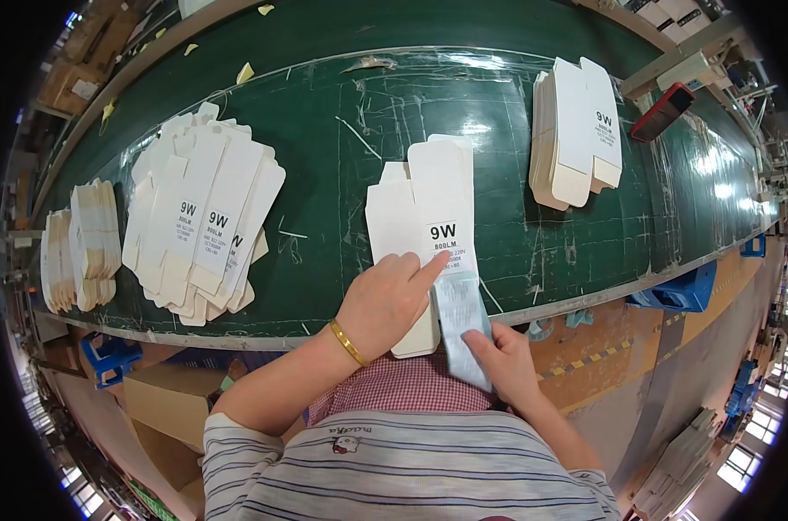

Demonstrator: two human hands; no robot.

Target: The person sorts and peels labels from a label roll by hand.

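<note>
The left hand [381,304], with a gold-coloured bracelet [349,345] at its wrist, lies over the flat white card cartons [424,191] at the near edge of the green-topped counter [316,130]. Its index finger touches the small print below "9W 800LM"; whether the curled fingers grip anything, I cannot tell. The right hand [502,352], apart from the left, pinches a pale, bluish, glossy strip [461,304] between thumb and fingers, the strip's upper end meeting the cartons' printed face.

The cartons look light, with card stiff enough to lie flat yet easily creased at the flaps. They could slide over one another, so a flat finger on the printed panel seems a sound hold, while the long side edges suit lifting. The strip looks thin, limp and perhaps slippery, best pinched near its end and kept taut.

A loose, fanned heap of similar cartons [203,174] lies to the left, and a neater stack [576,130] to the right, near a red-edged dark phone [662,113].
</note>
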